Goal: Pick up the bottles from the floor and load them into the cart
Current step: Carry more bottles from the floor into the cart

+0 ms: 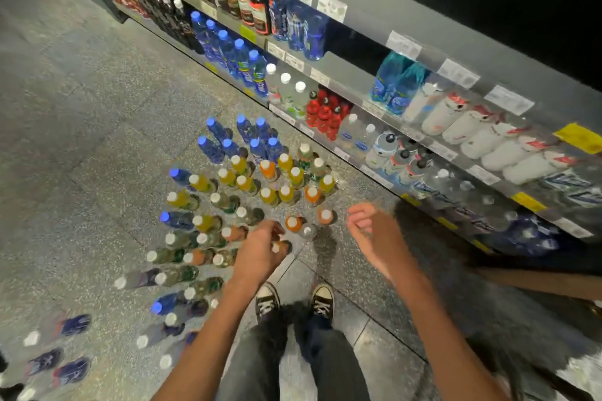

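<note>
Several drink bottles stand upright in a cluster on the speckled floor (81, 107): blue-capped ones (257, 146) at the back, yellow ones (286, 194) and orange ones (293, 223) with white caps in the middle, greenish ones (169, 239) at the left. My left hand (260, 247) reaches down among them, its fingers curled round the neck of an orange, white-capped bottle (278, 247). My right hand (368, 226) hovers above the floor to the right, fingers loosely curled, holding nothing. No cart is in view.
A grey shelf unit (358, 52) stocked with bottles runs diagonally along the right. My two sneakers (293, 299) stand just behind the cluster. More dark bottles (75, 324) stand at the lower left. A brown edge (537, 283) juts in at the right.
</note>
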Motion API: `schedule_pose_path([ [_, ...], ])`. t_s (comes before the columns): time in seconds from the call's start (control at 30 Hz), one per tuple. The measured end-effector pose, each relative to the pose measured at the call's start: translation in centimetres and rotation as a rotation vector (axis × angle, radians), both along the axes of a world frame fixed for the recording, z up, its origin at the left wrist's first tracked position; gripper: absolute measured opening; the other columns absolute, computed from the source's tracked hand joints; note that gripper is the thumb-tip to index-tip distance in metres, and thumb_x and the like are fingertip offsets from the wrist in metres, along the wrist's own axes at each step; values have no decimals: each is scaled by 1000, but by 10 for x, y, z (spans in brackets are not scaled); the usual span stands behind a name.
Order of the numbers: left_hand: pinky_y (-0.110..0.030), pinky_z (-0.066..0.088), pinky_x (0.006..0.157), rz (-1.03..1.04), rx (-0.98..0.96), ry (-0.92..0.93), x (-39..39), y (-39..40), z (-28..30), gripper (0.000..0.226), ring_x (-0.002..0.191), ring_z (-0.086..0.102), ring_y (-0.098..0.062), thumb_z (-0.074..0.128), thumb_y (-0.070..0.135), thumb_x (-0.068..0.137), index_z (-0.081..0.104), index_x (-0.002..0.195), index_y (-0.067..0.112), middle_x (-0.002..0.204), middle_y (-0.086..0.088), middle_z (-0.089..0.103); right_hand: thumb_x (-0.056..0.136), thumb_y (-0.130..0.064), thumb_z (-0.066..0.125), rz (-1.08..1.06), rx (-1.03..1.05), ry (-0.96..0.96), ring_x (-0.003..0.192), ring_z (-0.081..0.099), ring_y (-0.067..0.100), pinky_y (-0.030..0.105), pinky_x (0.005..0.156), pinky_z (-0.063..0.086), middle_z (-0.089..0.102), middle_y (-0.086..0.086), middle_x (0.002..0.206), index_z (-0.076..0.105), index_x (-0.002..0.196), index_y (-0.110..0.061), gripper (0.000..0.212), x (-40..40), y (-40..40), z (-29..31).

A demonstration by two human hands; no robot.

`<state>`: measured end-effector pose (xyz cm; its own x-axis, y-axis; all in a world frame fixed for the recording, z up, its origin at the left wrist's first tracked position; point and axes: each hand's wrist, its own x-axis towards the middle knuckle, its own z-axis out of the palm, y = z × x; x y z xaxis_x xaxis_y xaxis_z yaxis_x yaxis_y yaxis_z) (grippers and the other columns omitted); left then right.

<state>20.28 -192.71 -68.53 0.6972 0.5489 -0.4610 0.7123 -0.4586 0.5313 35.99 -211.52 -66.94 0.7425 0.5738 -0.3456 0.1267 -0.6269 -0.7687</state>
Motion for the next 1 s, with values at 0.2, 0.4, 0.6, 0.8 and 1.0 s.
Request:
schedule_pose_path([
  [0.2,-36,51,86,-230,6,124,50,12,-203,43,104,63,-24,74,24,79,58,118,17,116,-6,63,92,-22,66,90,-181,-40,82,62,12,31,75,51,63,-11,90,59,103,-25,14,38,30,-188],
  [0.4,-36,39,105,-580,147,286,91,5,-377,77,134,39,-31,74,6,80,34,146,12,147,-8,39,83,-12,78,121,-308,78,109,58,23,34,89,46,58,5,121,54,125,-17,49,59,50,-378],
  [0.6,-36,21,118,-871,335,377,110,13,-481,77,146,22,-33,72,12,82,29,146,6,150,-15,38,65,-13,93,122,-334,123,137,45,25,34,113,35,49,8,148,44,147,-11,96,76,78,-496],
  [0.8,-33,27,113,-823,357,289,110,12,-508,59,138,37,-28,63,7,86,39,139,9,140,-11,52,81,-8,75,-5,-319,94,111,63,32,36,93,49,67,15,118,64,123,-9,44,71,92,-533],
  [1.0,-35,34,113,-706,241,188,98,3,-460,80,137,40,-28,74,0,76,35,145,10,148,-10,43,91,4,62,-232,-258,94,104,64,18,4,82,33,69,11,121,68,122,-14,37,51,67,-478],
])
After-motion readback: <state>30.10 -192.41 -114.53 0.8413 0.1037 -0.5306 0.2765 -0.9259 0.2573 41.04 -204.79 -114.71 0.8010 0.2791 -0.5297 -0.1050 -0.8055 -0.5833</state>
